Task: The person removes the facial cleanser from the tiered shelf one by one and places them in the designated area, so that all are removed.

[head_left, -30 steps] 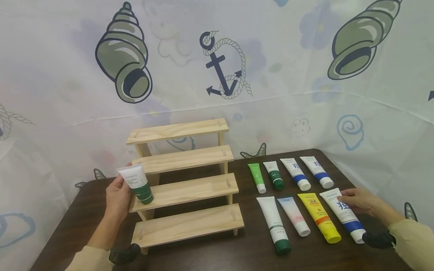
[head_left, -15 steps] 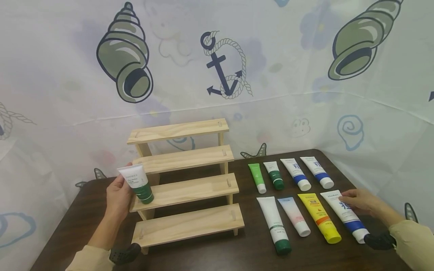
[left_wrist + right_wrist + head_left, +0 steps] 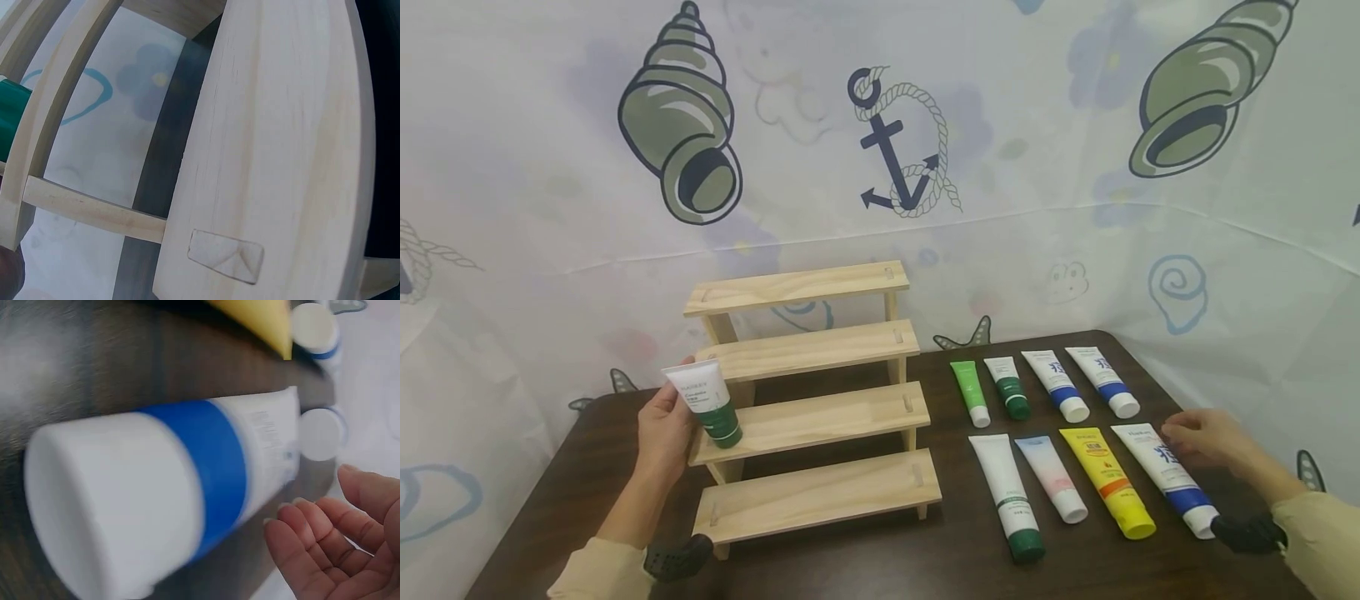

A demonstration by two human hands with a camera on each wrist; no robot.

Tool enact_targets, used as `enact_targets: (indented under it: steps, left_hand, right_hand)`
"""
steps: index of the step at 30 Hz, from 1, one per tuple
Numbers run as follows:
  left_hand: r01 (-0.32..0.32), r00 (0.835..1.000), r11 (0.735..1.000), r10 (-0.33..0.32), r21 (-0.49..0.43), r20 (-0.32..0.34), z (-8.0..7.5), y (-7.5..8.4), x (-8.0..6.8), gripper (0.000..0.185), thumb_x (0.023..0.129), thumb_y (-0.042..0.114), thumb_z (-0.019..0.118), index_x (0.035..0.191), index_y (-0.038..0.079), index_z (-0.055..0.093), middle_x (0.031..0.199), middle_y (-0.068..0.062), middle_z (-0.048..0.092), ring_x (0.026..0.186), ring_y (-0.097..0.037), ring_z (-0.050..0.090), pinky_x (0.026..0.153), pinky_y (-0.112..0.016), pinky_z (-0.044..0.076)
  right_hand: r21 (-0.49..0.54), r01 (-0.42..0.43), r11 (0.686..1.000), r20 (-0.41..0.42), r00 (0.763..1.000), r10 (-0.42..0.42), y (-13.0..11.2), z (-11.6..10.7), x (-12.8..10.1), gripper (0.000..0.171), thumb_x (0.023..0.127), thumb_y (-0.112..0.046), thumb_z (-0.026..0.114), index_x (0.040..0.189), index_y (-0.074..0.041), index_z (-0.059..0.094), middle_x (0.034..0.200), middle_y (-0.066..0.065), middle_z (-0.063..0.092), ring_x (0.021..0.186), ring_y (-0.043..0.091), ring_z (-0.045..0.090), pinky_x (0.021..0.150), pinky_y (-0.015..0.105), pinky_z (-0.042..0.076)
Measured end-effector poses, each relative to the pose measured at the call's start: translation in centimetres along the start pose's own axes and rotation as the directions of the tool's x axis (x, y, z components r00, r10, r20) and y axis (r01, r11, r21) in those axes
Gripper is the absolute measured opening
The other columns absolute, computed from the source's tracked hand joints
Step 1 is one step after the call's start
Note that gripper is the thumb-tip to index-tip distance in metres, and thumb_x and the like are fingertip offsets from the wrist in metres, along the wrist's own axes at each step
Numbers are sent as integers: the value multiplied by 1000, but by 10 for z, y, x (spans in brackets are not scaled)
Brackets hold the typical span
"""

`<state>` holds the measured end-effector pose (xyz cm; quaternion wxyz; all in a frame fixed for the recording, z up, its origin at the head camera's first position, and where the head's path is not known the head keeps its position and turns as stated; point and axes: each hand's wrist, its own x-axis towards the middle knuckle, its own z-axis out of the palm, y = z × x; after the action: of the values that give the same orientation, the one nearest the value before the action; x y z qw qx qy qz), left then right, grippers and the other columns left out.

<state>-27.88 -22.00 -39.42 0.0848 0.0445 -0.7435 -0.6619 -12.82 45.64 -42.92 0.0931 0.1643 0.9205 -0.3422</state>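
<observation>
The left hand (image 3: 664, 425) grips a green tube (image 3: 703, 402), cap down on the wooden shelf (image 3: 820, 417), so it stands up. The right hand (image 3: 1206, 440) hangs loose and empty beside the blue tube (image 3: 1165, 475).

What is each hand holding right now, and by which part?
The left hand grips the green-and-white tube by its upper white end, cap down on the wooden shelf. The right hand holds nothing, open beside the blue-and-white tube.

Right hand off the tube

The right hand (image 3: 1206, 440), which rested on the upper end of the white-and-blue tube (image 3: 1165, 471) a second ago, now lies just beside that tube, fingers relaxed; the tube itself has shifted slightly.
</observation>
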Motion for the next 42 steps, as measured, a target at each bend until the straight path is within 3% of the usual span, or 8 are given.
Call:
enact_targets:
  steps: [5, 11, 17, 25, 30, 34, 40, 42]
  left_hand:
    - [-5, 1000, 1000, 5, 2, -10, 1, 1, -1, 51, 103, 32, 48, 148, 10, 40, 160, 4, 31, 153, -14, 19, 128, -35, 12]
    - [-1, 1000, 1000, 1, -17, -2, 1, 2, -1, 53, 102, 33, 51, 148, 10, 39, 160, 5, 32, 152, -13, 19, 128, -35, 13]
    - [12, 1000, 999, -13, -30, -8, 1, 3, 1, 54, 101, 32, 52, 148, 8, 39, 159, 6, 32, 153, -12, 18, 128, -34, 12]
    - [33, 999, 999, -33, -20, -6, 1, 2, 2, 56, 100, 34, 53, 149, 12, 38, 160, 6, 32, 152, -12, 20, 127, -36, 16]
    - [27, 1000, 999, -27, -26, 0, 0, 1, 2, 57, 100, 35, 54, 149, 12, 38, 160, 6, 32, 152, -11, 20, 127, -35, 16]
    - [17, 1000, 1000, -17, -23, 16, -1, 1, 1, 55, 101, 34, 51, 149, 11, 38, 160, 7, 30, 152, -11, 18, 127, -35, 16]
    - [17, 999, 999, -17, -28, 28, -1, 0, 1, 54, 102, 32, 50, 150, 10, 37, 161, 6, 29, 152, -11, 19, 127, -35, 17]
    - [11, 1000, 1000, -11, -25, 27, -1, 0, 0, 54, 102, 33, 49, 149, 9, 38, 161, 6, 29, 152, -12, 19, 127, -35, 17]
  right_hand:
    - [39, 66, 997, -103, 993, -62, -4, -14, 5, 52, 99, -23, 55, 120, 24, 45, 96, 32, 65, 75, 21, 67, 70, 37, 63]
    - [78, 160, 984, -220, 966, -139, -17, -19, 10, 48, 99, -28, 57, 119, 15, 52, 96, 26, 67, 74, 20, 67, 65, 31, 62]
    - [112, 230, 967, -279, 941, -191, -68, -13, 3, 50, 101, -28, 54, 127, 14, 51, 109, 33, 64, 77, 9, 68, 66, 22, 61]
    - [93, 326, 941, -268, 918, -292, -143, 5, -13, 53, 103, -34, 47, 135, 8, 47, 128, 33, 57, 107, 38, 66, 81, 26, 61]
    - [128, 418, 899, -289, 883, -369, -184, 20, -17, 44, 102, -25, 51, 131, 7, 52, 120, 30, 62, 95, 22, 68, 80, 19, 59]
    - [165, 461, 872, -277, 870, -407, -209, 32, -19, 40, 101, -20, 53, 131, 6, 53, 121, 28, 63, 98, 24, 68, 82, 20, 59]
    - [232, 524, 819, -251, 846, -470, -239, 48, -15, 35, 101, -16, 54, 128, 6, 55, 117, 27, 63, 88, 5, 65, 83, 19, 59]
    - [240, 543, 805, -248, 836, -490, -246, 53, -13, 35, 100, -15, 54, 129, 5, 56, 116, 26, 63, 90, 11, 67, 85, 22, 59]
